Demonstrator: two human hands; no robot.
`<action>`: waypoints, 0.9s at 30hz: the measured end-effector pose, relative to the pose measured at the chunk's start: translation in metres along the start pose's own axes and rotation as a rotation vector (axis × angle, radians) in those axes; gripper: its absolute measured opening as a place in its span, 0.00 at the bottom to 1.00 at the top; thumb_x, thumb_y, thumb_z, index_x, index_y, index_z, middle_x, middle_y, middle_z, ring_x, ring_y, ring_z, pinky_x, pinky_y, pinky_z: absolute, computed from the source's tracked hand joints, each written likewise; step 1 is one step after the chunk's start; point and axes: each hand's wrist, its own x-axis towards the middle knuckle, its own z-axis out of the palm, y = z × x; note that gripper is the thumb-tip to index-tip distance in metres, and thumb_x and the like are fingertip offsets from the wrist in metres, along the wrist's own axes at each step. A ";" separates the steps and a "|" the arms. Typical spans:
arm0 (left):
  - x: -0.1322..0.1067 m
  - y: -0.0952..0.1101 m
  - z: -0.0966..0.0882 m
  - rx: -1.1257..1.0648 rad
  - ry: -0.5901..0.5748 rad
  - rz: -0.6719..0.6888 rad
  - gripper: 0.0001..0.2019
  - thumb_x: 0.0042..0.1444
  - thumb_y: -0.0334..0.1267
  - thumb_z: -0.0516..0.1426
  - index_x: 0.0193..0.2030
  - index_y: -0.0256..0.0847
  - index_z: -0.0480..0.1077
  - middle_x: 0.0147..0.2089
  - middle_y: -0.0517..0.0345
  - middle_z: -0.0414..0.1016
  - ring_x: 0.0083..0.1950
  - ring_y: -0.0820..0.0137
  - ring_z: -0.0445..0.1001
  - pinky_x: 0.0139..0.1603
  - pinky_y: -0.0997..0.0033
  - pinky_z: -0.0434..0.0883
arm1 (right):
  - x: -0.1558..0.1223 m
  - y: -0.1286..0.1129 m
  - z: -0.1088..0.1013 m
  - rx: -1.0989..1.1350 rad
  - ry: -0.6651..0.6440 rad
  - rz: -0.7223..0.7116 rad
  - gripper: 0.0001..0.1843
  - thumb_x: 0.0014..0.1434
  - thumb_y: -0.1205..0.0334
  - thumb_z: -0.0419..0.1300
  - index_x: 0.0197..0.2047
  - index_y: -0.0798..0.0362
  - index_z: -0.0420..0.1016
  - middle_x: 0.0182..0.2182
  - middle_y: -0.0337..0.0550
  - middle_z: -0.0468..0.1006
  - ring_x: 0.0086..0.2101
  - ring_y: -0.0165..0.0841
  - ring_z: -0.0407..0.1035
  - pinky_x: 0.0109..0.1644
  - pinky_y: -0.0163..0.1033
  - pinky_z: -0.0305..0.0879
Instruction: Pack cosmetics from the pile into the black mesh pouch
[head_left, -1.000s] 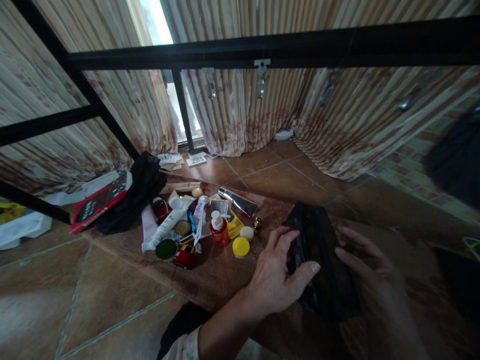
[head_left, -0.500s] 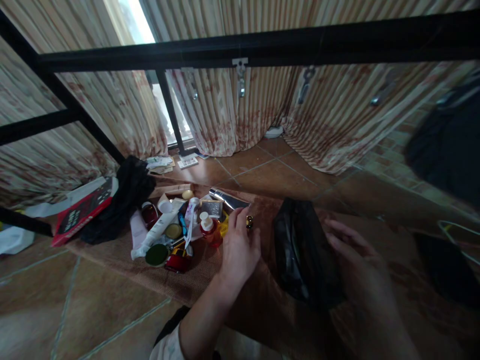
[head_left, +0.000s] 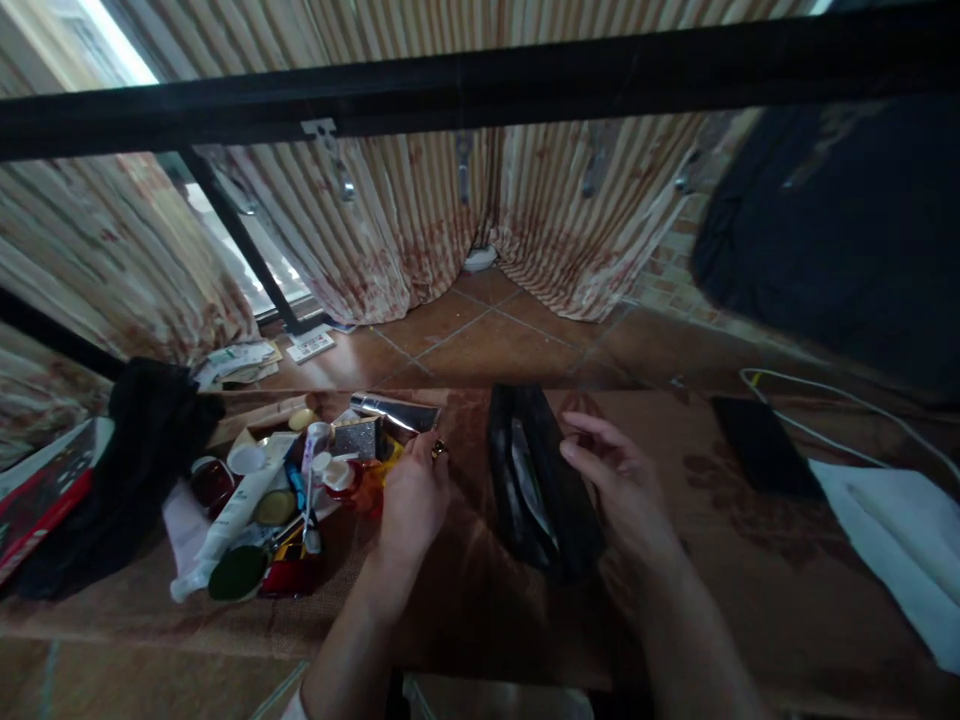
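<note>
My left hand is closed, with a small shiny gold-coloured item at its fingertips. It hovers at the right edge of a pile of cosmetics, near a black-and-silver tube, a glittery grey box and a white-topped pump bottle. Right of it stands a black pouch with its mouth gaping and something pale inside. My right hand is beside the pouch, fingers apart and slightly bent, fingertips close to its right side; whether they touch it I cannot tell.
Left of the cosmetics lie a crumpled black bag and a red-and-black package. A dark flat pad, a white cable and white paper are at the right. A black metal bar crosses above the brown cloth.
The view has swung right, bringing the white paper into sight. My right hand has come nearer the pouch's upper right side. My left hand stays by the cosmetics with the gold-coloured item.
</note>
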 end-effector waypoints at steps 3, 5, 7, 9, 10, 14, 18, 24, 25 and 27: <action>-0.002 0.000 0.001 -0.048 0.025 0.005 0.11 0.62 0.34 0.51 0.46 0.40 0.72 0.44 0.47 0.79 0.44 0.59 0.78 0.46 0.62 0.72 | -0.001 -0.003 0.003 0.058 -0.054 -0.010 0.21 0.46 0.57 0.72 0.45 0.46 0.79 0.35 0.38 0.79 0.35 0.33 0.72 0.41 0.40 0.68; -0.003 0.000 0.002 -0.101 0.060 0.012 0.11 0.61 0.35 0.52 0.47 0.40 0.72 0.42 0.48 0.79 0.43 0.59 0.78 0.46 0.61 0.72 | -0.002 -0.004 0.004 0.075 -0.070 -0.015 0.20 0.46 0.58 0.72 0.44 0.46 0.79 0.35 0.38 0.79 0.36 0.32 0.72 0.42 0.40 0.68; -0.003 0.000 0.002 -0.185 0.089 0.019 0.11 0.60 0.37 0.53 0.47 0.39 0.73 0.40 0.49 0.79 0.42 0.59 0.79 0.44 0.61 0.73 | -0.002 -0.006 0.004 0.093 -0.066 -0.011 0.19 0.46 0.59 0.72 0.44 0.46 0.79 0.35 0.37 0.79 0.36 0.31 0.72 0.43 0.39 0.68; -0.003 0.001 0.002 -0.332 0.117 0.016 0.11 0.59 0.39 0.56 0.46 0.38 0.73 0.38 0.51 0.79 0.39 0.61 0.79 0.41 0.63 0.74 | -0.002 -0.007 0.004 0.106 -0.063 -0.008 0.19 0.46 0.59 0.71 0.44 0.45 0.79 0.34 0.37 0.79 0.36 0.31 0.72 0.43 0.39 0.68; -0.004 0.003 0.001 -0.430 0.134 0.020 0.12 0.58 0.40 0.57 0.46 0.38 0.72 0.37 0.52 0.79 0.38 0.62 0.79 0.40 0.64 0.74 | -0.002 -0.006 0.003 0.106 -0.064 -0.009 0.19 0.47 0.59 0.71 0.44 0.45 0.79 0.34 0.36 0.78 0.35 0.31 0.72 0.42 0.39 0.68; -0.006 0.013 -0.008 -0.821 0.269 0.094 0.13 0.56 0.43 0.61 0.46 0.39 0.72 0.41 0.54 0.79 0.39 0.67 0.79 0.41 0.69 0.75 | -0.002 -0.005 0.002 0.111 -0.060 -0.012 0.18 0.47 0.59 0.71 0.43 0.45 0.79 0.34 0.36 0.78 0.35 0.31 0.72 0.41 0.38 0.68; -0.011 0.027 -0.014 -1.092 0.252 0.134 0.13 0.57 0.41 0.62 0.48 0.41 0.73 0.46 0.54 0.78 0.38 0.71 0.79 0.42 0.73 0.76 | -0.002 -0.004 0.002 0.118 -0.076 -0.017 0.18 0.48 0.59 0.71 0.44 0.44 0.79 0.35 0.36 0.78 0.36 0.30 0.72 0.42 0.37 0.68; -0.020 0.040 -0.006 -1.129 0.093 0.232 0.12 0.59 0.38 0.61 0.50 0.43 0.72 0.47 0.55 0.78 0.42 0.71 0.79 0.45 0.72 0.77 | -0.003 -0.003 0.003 0.063 -0.103 -0.039 0.18 0.49 0.58 0.71 0.45 0.43 0.79 0.37 0.37 0.78 0.38 0.31 0.71 0.42 0.37 0.67; -0.021 0.041 -0.005 -1.098 0.062 0.253 0.12 0.59 0.38 0.60 0.50 0.43 0.72 0.47 0.55 0.78 0.41 0.70 0.80 0.45 0.71 0.77 | -0.003 -0.002 0.003 0.060 -0.106 -0.040 0.19 0.48 0.58 0.72 0.45 0.43 0.79 0.37 0.37 0.78 0.38 0.32 0.71 0.43 0.38 0.67; -0.024 0.043 -0.003 -1.031 0.012 0.271 0.12 0.60 0.38 0.60 0.50 0.43 0.72 0.46 0.55 0.79 0.40 0.70 0.80 0.44 0.71 0.77 | -0.002 -0.002 0.003 0.065 -0.113 -0.036 0.20 0.48 0.58 0.72 0.45 0.44 0.79 0.38 0.37 0.79 0.38 0.33 0.71 0.43 0.38 0.67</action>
